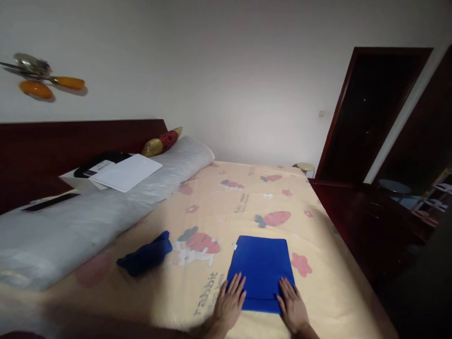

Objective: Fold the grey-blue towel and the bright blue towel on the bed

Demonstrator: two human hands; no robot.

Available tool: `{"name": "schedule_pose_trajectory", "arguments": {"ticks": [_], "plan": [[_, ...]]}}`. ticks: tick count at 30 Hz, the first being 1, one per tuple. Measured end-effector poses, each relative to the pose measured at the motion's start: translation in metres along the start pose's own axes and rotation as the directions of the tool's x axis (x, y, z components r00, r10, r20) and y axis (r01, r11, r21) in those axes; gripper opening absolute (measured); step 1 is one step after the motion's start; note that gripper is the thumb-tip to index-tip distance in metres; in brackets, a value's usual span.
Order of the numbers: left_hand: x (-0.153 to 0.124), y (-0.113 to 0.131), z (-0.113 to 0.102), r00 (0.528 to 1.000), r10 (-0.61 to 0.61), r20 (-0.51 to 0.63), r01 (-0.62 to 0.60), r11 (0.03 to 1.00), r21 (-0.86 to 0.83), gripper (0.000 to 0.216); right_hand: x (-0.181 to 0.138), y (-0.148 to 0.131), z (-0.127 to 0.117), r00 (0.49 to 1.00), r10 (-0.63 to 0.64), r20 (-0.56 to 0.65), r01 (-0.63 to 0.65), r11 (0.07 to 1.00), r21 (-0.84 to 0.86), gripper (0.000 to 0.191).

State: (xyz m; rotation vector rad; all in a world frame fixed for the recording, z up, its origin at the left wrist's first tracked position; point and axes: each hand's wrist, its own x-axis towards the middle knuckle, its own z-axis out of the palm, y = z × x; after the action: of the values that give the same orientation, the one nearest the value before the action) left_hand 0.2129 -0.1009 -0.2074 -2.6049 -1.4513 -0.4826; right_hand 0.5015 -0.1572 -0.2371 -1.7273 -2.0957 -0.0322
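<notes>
A folded blue cloth (pixel 262 266) lies flat on the yellow cartoon-print bedsheet (pixel 226 207) near the bed's front edge. My left hand (pixel 230 303) rests flat on the cloth's near left corner, fingers spread. Flat on the near right corner lies my right hand (pixel 292 308), fingers stretched out. Neither hand grips anything. A second, crumpled dark blue cloth (pixel 146 256) sits on the sheet to the left, apart from both hands.
A long grey bolster (pixel 88 216) runs along the dark red headboard (pixel 70 141) at left, with white papers (pixel 125 172), a dark flat item (pixel 49 202) and a red-gold cushion (pixel 162 141) on it. A dark doorway (pixel 370 113) and a small stool (pixel 305 167) stand at right.
</notes>
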Motion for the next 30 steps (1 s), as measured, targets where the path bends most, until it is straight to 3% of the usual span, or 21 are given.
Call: {"name": "schedule_pose_trajectory", "arguments": {"ticks": [3,5,7,11,15,20,23,27,30], "plan": [[-0.006,-0.025,-0.003,0.991,-0.122,-0.046,0.126,0.989,0.074,0.046,-0.01,0.032,-0.009,0.997,0.021,-0.076,-0.027,0.997,-0.072,0.051],[-0.007,-0.024,-0.005,0.988,-0.128,-0.09,0.136,0.987,0.086,0.044,-0.011,0.035,-0.018,0.992,-0.03,-0.12,0.016,0.993,-0.114,0.052],[-0.007,-0.011,-0.005,0.992,-0.053,-0.113,0.06,0.996,0.067,0.045,-0.01,0.025,-0.024,0.984,-0.123,-0.129,0.105,0.985,-0.138,0.05],[-0.013,0.032,0.003,0.985,0.163,-0.058,-0.165,0.986,-0.029,0.049,-0.01,-0.012,-0.023,0.944,-0.329,-0.021,0.326,0.942,-0.084,0.053],[-0.022,0.056,0.008,0.986,0.165,0.023,-0.161,0.981,-0.105,0.06,-0.017,-0.029,-0.021,0.931,-0.364,0.031,0.365,0.93,-0.049,0.047],[-0.024,0.037,-0.012,0.99,0.116,0.078,-0.1,0.978,-0.183,0.063,-0.02,-0.017,-0.04,0.894,-0.437,0.097,0.439,0.898,0.0,0.048],[-0.025,0.021,-0.026,0.996,0.076,0.052,-0.063,0.975,-0.212,0.056,-0.022,-0.007,-0.047,0.919,-0.391,0.053,0.392,0.92,-0.011,0.041],[-0.03,0.009,-0.034,0.999,-0.023,0.039,0.029,0.984,-0.174,0.065,-0.024,-0.002,-0.042,0.938,-0.345,-0.012,0.345,0.939,-0.008,0.033],[-0.028,0.003,-0.038,0.996,-0.06,0.07,0.071,0.983,-0.17,0.065,-0.021,-0.006,-0.04,0.964,-0.266,0.023,0.266,0.964,0.018,0.027]]}}
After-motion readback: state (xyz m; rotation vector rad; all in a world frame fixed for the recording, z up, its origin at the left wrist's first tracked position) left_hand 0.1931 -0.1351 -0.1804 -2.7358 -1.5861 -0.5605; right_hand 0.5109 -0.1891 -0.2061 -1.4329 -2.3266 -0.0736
